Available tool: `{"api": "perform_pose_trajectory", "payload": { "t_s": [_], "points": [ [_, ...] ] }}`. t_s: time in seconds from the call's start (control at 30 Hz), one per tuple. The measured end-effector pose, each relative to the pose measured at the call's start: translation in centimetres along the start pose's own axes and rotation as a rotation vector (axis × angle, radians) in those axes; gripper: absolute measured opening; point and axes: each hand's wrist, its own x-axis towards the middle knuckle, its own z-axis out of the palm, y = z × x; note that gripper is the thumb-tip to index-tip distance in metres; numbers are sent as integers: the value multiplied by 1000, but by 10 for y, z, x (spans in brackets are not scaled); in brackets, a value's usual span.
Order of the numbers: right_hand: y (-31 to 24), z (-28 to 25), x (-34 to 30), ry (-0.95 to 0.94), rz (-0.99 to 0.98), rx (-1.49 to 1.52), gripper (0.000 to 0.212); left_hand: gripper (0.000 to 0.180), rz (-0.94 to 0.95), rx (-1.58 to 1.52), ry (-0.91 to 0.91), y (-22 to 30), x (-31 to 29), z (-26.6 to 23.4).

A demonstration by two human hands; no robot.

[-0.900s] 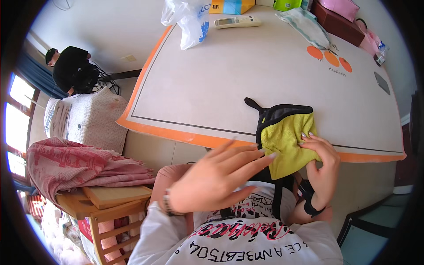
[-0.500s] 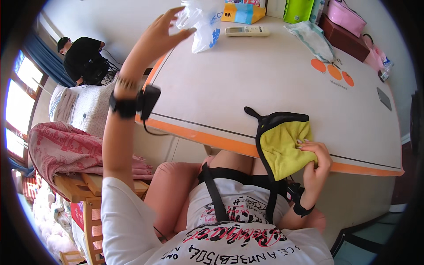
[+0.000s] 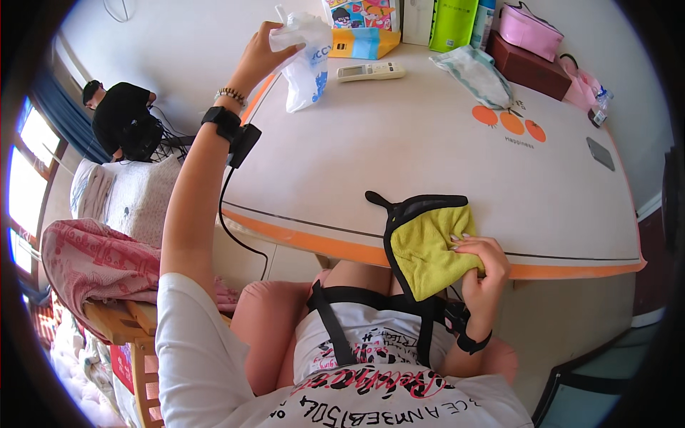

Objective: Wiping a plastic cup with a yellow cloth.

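Observation:
My left hand (image 3: 262, 51) reaches to the table's far left corner. Its thumb and fingers close round a translucent white plastic bag (image 3: 308, 75) with blue print, which stands upright. A pale straw-like tip pokes out at its top; the bag's contents are hard to make out. At the near edge of the table, my right hand (image 3: 485, 258) grips a yellow-green cleaning cloth (image 3: 424, 246) with black trim and a black hanging loop. The cloth is partly on the tabletop and partly over the orange edge, its lower corner hanging toward my lap.
On the white table (image 3: 321, 164) lie a remote control (image 3: 371, 71), a yellow-and-blue packet (image 3: 364, 44), a crumpled pale cloth (image 3: 477, 73) and a phone (image 3: 601, 153). A pink case (image 3: 529, 32) sits on a brown box (image 3: 528, 68). Another person (image 3: 127, 118) is at the far left.
My left hand has moved in to the plastic bag, and its spread fingers have closed round it. My right hand keeps its hold on the cloth. The whole view has shifted slightly.

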Motion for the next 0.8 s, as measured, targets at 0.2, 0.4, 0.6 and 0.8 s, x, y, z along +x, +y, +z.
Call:
{"api": "perform_pose_trajectory", "payload": {
  "t_s": [0.2,0.4,0.6,0.8],
  "points": [
    [1,1,-2,-15,-14,-4,23,48,-162,-59,32,5,-1,-9],
    [1,1,-2,-10,-23,4,23,32,6,2,214,-5,-4,-16],
    [4,-1,-1,-35,-30,5,22,22,21,-56,256,4,-15,-49],
    [-1,-2,-1,-44,-36,8,21,12,9,-274,262,62,-57,-105]
  ]
}}
